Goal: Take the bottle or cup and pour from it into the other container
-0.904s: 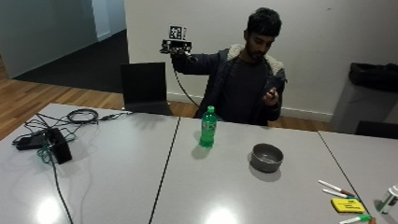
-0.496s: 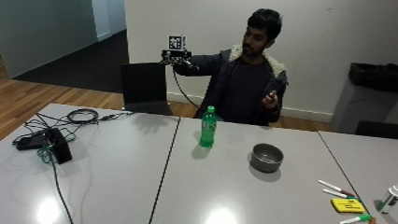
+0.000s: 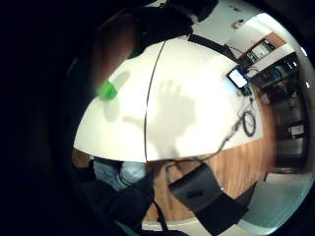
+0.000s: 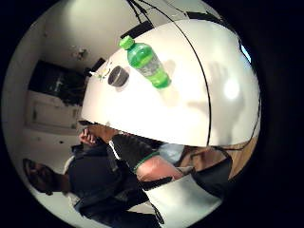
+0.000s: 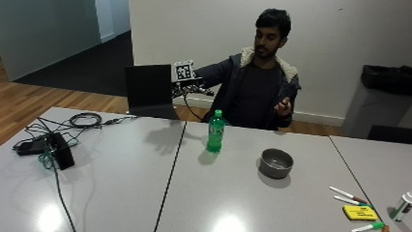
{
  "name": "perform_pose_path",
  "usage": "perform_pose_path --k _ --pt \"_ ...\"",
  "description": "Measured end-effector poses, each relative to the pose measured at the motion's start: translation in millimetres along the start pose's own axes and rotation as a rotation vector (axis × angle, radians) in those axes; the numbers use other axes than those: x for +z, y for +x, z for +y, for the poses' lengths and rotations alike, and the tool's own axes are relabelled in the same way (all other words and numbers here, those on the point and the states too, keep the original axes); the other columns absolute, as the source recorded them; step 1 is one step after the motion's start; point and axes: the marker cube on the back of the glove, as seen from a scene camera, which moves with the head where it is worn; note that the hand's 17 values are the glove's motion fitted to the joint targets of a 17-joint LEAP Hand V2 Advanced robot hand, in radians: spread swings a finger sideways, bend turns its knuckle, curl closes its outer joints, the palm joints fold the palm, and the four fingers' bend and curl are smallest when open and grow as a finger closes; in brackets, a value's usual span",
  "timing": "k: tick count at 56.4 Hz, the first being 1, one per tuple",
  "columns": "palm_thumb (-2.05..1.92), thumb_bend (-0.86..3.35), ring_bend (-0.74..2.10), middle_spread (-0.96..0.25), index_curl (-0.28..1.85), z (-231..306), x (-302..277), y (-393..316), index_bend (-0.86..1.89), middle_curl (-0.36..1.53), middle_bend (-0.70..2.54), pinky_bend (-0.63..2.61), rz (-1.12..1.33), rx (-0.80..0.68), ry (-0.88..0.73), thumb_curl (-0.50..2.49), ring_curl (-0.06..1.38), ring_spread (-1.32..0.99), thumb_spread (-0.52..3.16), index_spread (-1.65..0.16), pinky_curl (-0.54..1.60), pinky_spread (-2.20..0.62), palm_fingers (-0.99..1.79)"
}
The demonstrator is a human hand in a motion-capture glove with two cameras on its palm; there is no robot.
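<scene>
A green plastic bottle (image 5: 215, 131) with its cap on stands upright near the far edge of the grey table (image 5: 219, 193). A grey metal cup (image 5: 276, 163) stands to its right, apart from it. My gloved right hand (image 5: 193, 89) hangs in the air above the table's far edge, left of the bottle and higher than its cap, holding nothing. Its shadow on the table shows spread fingers. In the thumb side palm view the bottle (image 4: 148, 63) and the cup (image 4: 118, 76) lie well away. The little finger side palm view catches only the bottle's green top (image 3: 106, 91).
A black device with tangled cables (image 5: 54, 147) sits at the table's left. Markers and a yellow pad (image 5: 357, 211) lie at the right front. A black chair (image 5: 149, 92) stands behind the far edge. The person's bare hand (image 5: 282, 104) is raised near the chest.
My gloved hand has come down from about head height and forward, nearer the table's far edge. Bottle and cup have not moved.
</scene>
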Motion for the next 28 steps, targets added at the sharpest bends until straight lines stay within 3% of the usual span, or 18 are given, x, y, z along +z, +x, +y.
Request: perform_pose_path --k 3,8,13,17,25,28 --pt "0.17 -0.03 0.21 0.01 0.21 -10.9 12.2 -1.1 0.13 0.28 0.18 0.56 -0.051 -0.014 0.005 0.30 0.20 0.18 0.81 -0.35 0.34 0.37 0.06" --pt "0.18 -0.03 0.22 0.03 0.21 -35.9 34.5 2.3 0.13 0.28 0.18 0.58 -0.136 -0.185 0.095 0.31 0.21 0.18 0.81 -0.34 0.34 0.37 0.04" --pt "0.20 -0.03 0.22 0.04 0.21 -49.7 56.2 -1.1 0.14 0.28 0.19 0.59 -0.242 -0.127 0.108 0.32 0.22 0.19 0.81 -0.33 0.35 0.37 0.03" --pt "0.22 -0.03 0.23 0.04 0.21 -74.6 74.1 -3.4 0.14 0.28 0.19 0.59 -0.329 -0.201 0.141 0.33 0.22 0.19 0.81 -0.32 0.35 0.37 0.03" --pt "0.25 -0.03 0.23 0.05 0.22 -92.0 99.2 -19.8 0.14 0.29 0.18 0.61 -0.531 -0.020 0.019 0.34 0.23 0.20 0.80 -0.30 0.35 0.37 0.02" --pt "0.27 -0.03 0.23 0.06 0.22 -102.8 110.3 -24.2 0.14 0.29 0.19 0.61 -0.610 -0.032 0.056 0.34 0.23 0.20 0.80 -0.30 0.35 0.37 0.02"
